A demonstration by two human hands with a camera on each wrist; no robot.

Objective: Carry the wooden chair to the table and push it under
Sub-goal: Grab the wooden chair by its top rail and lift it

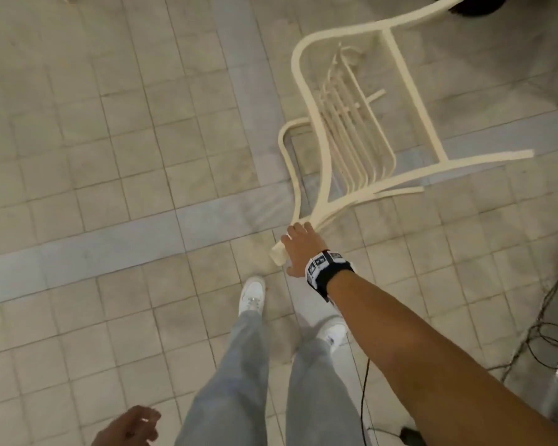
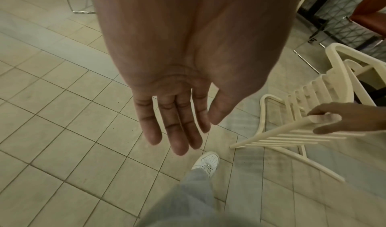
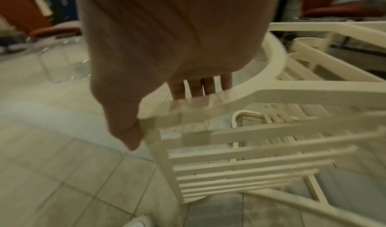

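The cream slatted wooden chair (image 1: 484,158) is tilted and leans toward me over the tiled floor, ahead and to the right. My right hand (image 1: 298,249) grips the top rail of its backrest. In the right wrist view the fingers (image 3: 196,86) curl over the rail and the thumb lies on the near side, with the chair's slats (image 3: 250,149) blurred. My left hand (image 1: 136,423) hangs at my side. Its fingers (image 2: 175,123) are straight and hold nothing. The left wrist view shows the chair (image 2: 271,131) and the right hand (image 2: 344,118) at the right. I cannot make out a table.
My white shoes (image 1: 253,294) stand on the tiles just behind the chair. Black cables (image 1: 545,336) trail over the floor at the right. A dark round shape (image 1: 474,4) sits at the top right. Red-brown seats (image 2: 371,15) and metal chair legs (image 2: 79,7) stand further off.
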